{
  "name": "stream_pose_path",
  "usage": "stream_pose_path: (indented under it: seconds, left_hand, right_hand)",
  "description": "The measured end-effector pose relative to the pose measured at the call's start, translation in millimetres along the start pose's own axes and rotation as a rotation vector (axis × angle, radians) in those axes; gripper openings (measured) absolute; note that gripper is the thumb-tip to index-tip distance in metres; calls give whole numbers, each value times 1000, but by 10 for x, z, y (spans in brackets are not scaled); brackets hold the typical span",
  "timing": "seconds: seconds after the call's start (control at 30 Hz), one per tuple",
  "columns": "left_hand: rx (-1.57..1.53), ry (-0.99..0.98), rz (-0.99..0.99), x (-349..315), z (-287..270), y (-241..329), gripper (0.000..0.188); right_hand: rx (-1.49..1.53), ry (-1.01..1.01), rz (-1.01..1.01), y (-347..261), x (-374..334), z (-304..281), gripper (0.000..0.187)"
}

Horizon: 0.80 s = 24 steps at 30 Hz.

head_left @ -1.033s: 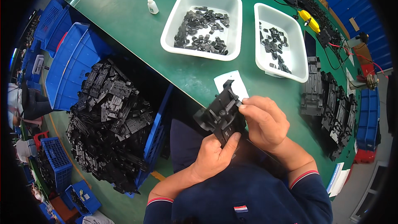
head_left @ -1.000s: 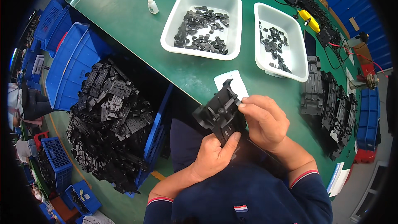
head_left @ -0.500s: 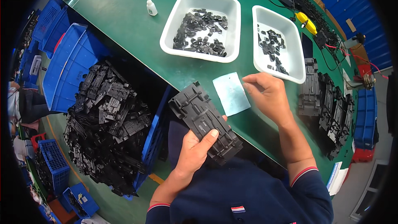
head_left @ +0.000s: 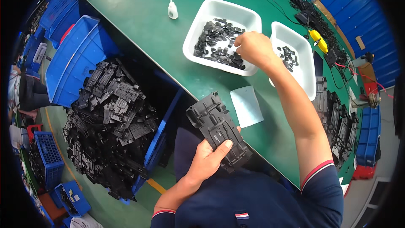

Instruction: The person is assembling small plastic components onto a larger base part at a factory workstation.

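Observation:
My left hand (head_left: 207, 160) grips a long black moulded plastic part (head_left: 221, 133), tilted over the table's near edge, thumb across its face and fingers behind it. Over the right side of the larger white tub (head_left: 191, 42) is my right hand (head_left: 255, 48), its fingers curled and their tips drawn close together. Whether a piece sits between those fingertips is too small to tell. Small black plastic pieces (head_left: 217, 38) lie scattered inside that tub. A pale bluish sheet (head_left: 247, 106) rests on the green table between the tub and the black part.
A second white tub (head_left: 304, 74) with small black pieces stands at the right, partly behind my forearm. Beyond it are similar black parts (head_left: 337, 118). A small white bottle (head_left: 172, 9) stands farther back. At left, a blue crate (head_left: 154, 141) overflows with black parts (head_left: 112, 122).
My right hand has moved from beside the bluish sheet up over the larger tub. My left hand keeps its hold on the black part. The whole view has shifted slightly.

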State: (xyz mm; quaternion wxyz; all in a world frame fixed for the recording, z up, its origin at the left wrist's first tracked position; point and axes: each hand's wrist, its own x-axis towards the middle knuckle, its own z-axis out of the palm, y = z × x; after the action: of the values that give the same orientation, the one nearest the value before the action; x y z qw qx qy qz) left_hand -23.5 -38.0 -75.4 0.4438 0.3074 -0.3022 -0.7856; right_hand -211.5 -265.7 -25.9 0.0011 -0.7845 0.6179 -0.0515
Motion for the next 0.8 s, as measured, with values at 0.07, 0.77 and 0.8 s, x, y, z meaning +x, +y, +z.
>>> stream_pose_path:
  seconds: [0.07, 0.77, 0.8]
  left_hand:
    - [10, 18, 0, -27, -32, 2, 33]
    - [8, 1, 16, 23, 17, -120, 35]
    - [1, -1, 18, 44, 24, -141, 35]
  right_hand:
    - [-94, -50, -30, -41, 67, 47, 17]
    - [1375, 44, 292, 8, -1287, -210, 12]
    - [1412, 40, 325, 29, -1366, -111, 13]
